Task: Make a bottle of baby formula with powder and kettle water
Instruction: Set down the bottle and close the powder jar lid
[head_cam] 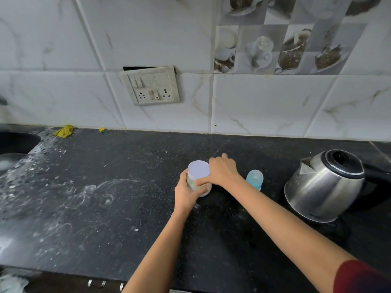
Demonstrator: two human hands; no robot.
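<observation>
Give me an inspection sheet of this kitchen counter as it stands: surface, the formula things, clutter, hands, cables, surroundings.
Surface: black stone countertop, smeared with white dried marks and specks.
Job's things: white-lidded jar, upright with its lid on; blue baby bottle just right of it; steel kettle at far right, lid down.
Clutter: yellow cloth and a small yellow-green scrap by the wall.
Hands: left hand grips the jar's side; right hand holds its other side, thumb across the front.
Cables: nothing seen.
Surroundings: tiled wall; switch panel hanging crooked; sink at left.
</observation>
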